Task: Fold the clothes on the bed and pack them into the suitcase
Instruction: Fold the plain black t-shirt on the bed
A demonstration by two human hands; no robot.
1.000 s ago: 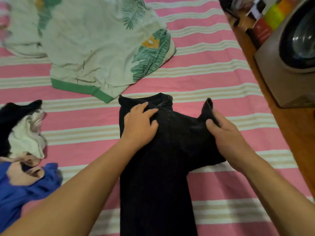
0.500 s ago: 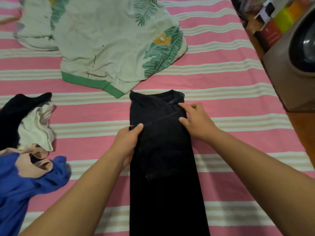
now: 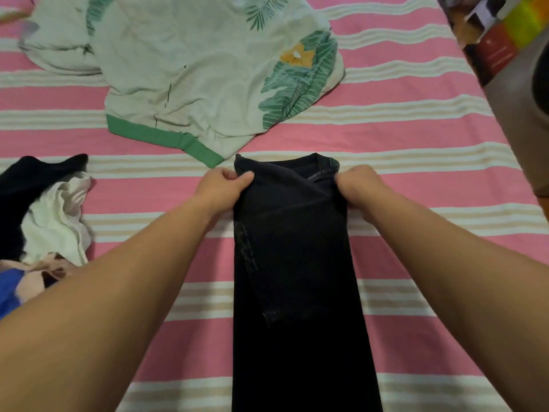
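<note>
- Left hand (image 3: 221, 188) and right hand (image 3: 358, 185) pinch the jeans (image 3: 294, 248) at the waist edges, fingers curled on denim.
- Purpose, likely: keep the halved legs aligned on the bed (image 3: 416, 138) for folding.

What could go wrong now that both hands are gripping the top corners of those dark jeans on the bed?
The left hand and right hand pinch only the waist corners of the black jeans, so lifting might let the halves folded together slide apart. The leaf-print garment lies just beyond the waistband; folding the jeans forward could catch its green hem. The suitcase is not in view, so carrying the folded jeans there may loosen them.
</note>
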